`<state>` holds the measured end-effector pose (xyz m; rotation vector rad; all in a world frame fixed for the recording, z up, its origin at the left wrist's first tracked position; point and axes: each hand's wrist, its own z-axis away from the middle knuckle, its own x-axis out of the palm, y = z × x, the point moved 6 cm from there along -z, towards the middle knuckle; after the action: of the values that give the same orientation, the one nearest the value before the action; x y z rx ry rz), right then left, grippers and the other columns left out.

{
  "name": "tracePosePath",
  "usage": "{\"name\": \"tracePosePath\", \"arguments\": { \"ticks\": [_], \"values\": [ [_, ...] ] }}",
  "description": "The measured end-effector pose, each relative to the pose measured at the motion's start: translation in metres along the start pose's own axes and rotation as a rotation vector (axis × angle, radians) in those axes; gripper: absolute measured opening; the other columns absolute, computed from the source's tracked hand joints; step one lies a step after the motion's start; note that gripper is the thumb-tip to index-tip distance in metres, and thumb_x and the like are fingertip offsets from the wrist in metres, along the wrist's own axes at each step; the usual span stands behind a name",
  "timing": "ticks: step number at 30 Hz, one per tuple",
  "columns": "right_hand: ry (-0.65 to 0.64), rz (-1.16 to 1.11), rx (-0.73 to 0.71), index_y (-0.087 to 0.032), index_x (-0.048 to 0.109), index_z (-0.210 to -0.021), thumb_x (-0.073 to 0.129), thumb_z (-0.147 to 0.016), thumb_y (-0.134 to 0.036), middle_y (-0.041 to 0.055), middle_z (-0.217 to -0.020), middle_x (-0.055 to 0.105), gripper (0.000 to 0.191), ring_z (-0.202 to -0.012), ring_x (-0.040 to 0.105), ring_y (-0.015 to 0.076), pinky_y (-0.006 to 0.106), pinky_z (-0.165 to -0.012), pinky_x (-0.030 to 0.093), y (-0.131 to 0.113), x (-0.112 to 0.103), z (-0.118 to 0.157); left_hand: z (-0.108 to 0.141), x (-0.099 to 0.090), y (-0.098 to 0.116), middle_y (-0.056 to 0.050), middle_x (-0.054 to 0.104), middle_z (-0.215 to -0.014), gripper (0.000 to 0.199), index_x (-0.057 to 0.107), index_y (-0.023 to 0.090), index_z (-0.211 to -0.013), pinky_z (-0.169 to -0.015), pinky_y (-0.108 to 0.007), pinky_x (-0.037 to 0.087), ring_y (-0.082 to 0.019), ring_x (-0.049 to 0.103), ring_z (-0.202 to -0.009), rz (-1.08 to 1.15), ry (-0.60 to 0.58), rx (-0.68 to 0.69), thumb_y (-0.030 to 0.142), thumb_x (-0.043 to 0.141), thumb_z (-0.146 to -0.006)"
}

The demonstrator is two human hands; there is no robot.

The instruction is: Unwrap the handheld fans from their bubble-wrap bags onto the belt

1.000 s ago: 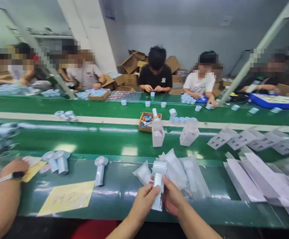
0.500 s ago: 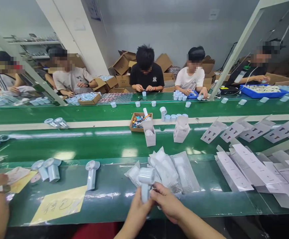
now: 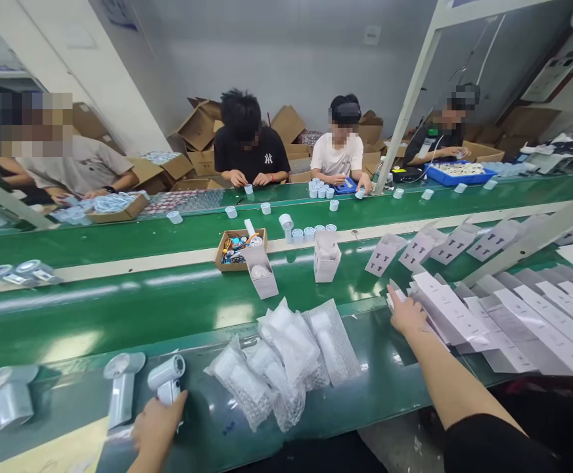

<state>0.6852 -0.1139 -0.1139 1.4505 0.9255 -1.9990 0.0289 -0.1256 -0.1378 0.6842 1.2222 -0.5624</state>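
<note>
At lower left, the left hand [image 3: 158,420] grips (loosely curled) a fan [image 3: 167,380].

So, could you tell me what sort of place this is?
Probably a factory assembly line: a long green belt, identical white boxes in rows, and bubble-wrapped packets.

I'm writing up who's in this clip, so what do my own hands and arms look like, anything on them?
Your left hand is bare, its forearm uncovered as far as the view shows. Your right hand is bare too, with no glove or watch; a black sleeve begins around the elbow.
</note>
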Motion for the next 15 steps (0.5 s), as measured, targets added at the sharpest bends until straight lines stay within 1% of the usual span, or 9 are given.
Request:
{"name": "tracePosePath", "arguments": {
  "ticks": [2,3,4,6,8,9,10,12,15],
  "values": [
    [-0.059,0.060,0.011,-0.035,0.037,-0.145,0.063,-0.071,-0.016,0.0219,-0.126,0.050,0.081,-0.122,0.044,0.0468,0.066,-0.089,0.034,-0.002,0.006,-0.010,0.024,-0.014,0.038,-0.027,0.066,-0.109,0.054,0.061,0.005,-0.113,-0.079,-0.051,0.051,-0.044,0.061,-0.106,-0.081,0.127,0.077,0.046,0.044,-0.081],
    [-0.089,0.077,0.007,-0.035,0.039,-0.143,0.064,-0.069,-0.015,0.0211,-0.124,0.051,0.081,-0.121,0.045,0.0469,0.066,-0.087,0.035,-0.002,0.007,-0.014,0.043,-0.015,0.071,-0.025,0.065,-0.113,0.052,0.059,0.006,-0.120,-0.087,-0.050,0.049,-0.041,0.059,-0.111,-0.079,0.136,0.248,0.040,0.040,-0.086],
    [-0.119,0.086,-0.003,-0.034,0.042,-0.140,0.066,-0.066,-0.014,0.0207,-0.123,0.052,0.081,-0.119,0.047,0.0468,0.066,-0.086,0.036,-0.003,0.006,-0.017,0.070,-0.011,0.112,-0.021,0.066,-0.114,0.046,0.059,0.010,-0.122,-0.094,-0.048,0.046,-0.035,0.058,-0.114,-0.043,0.101,0.518,0.033,0.036,-0.089],
    [-0.173,0.074,-0.057,-0.029,0.048,-0.135,0.068,-0.062,-0.010,0.0211,-0.120,0.052,0.078,-0.113,0.054,0.0450,0.062,-0.085,0.040,-0.006,0.001,-0.018,0.148,0.017,0.193,-0.010,0.065,-0.124,0.043,0.057,0.025,-0.128,-0.102,-0.042,0.042,-0.026,0.056,-0.119,-0.043,-0.158,1.148,0.022,0.036,-0.091],
    [-0.209,0.024,-0.159,-0.023,0.048,-0.134,0.066,-0.060,-0.005,0.0208,-0.118,0.052,0.078,-0.106,0.060,0.0393,0.054,-0.086,0.044,-0.014,-0.010,-0.013,0.233,0.054,0.248,-0.007,0.053,-0.143,0.059,0.048,0.032,-0.137,-0.105,-0.047,0.037,-0.031,0.045,-0.132,-0.181,-0.370,1.719,0.021,0.057,-0.080],
    [-0.214,-0.013,-0.226,-0.022,0.045,-0.135,0.064,-0.060,-0.003,0.0200,-0.120,0.051,0.079,-0.106,0.060,0.0359,0.050,-0.089,0.045,-0.019,-0.017,-0.007,0.262,0.074,0.266,-0.009,0.048,-0.147,0.067,0.048,0.031,-0.138,-0.104,-0.050,0.036,-0.035,0.041,-0.134,-0.298,-0.410,1.886,0.023,0.067,-0.074],
    [-0.211,-0.051,-0.294,-0.022,0.041,-0.137,0.062,-0.061,-0.002,0.0188,-0.124,0.049,0.081,-0.110,0.059,0.0327,0.046,-0.092,0.045,-0.023,-0.025,0.000,0.280,0.094,0.281,-0.012,0.054,-0.142,0.065,0.055,0.029,-0.132,-0.101,-0.052,0.037,-0.037,0.046,-0.130,-0.443,-0.427,1.953,0.022,0.072,-0.070],
    [-0.192,-0.127,-0.413,-0.023,0.032,-0.139,0.061,-0.065,-0.006,0.0153,-0.132,0.045,0.081,-0.119,0.054,0.0277,0.040,-0.099,0.043,-0.029,-0.039,0.016,0.295,0.123,0.301,-0.014,0.067,-0.121,0.048,0.068,0.025,-0.113,-0.092,-0.049,0.041,-0.036,0.058,-0.113,-0.630,-0.434,2.001,0.018,0.076,-0.066],
    [-0.144,-0.320,-0.559,-0.025,0.028,-0.135,0.062,-0.073,-0.019,0.0128,-0.134,0.044,0.071,-0.122,0.052,0.0270,0.042,-0.101,0.043,-0.033,-0.048,0.039,0.289,0.132,0.313,-0.008,0.073,-0.095,0.032,0.071,0.026,-0.096,-0.076,-0.041,0.044,-0.028,0.065,-0.088,-0.662,-0.428,2.053,0.014,0.074,-0.067]
  ]
}}
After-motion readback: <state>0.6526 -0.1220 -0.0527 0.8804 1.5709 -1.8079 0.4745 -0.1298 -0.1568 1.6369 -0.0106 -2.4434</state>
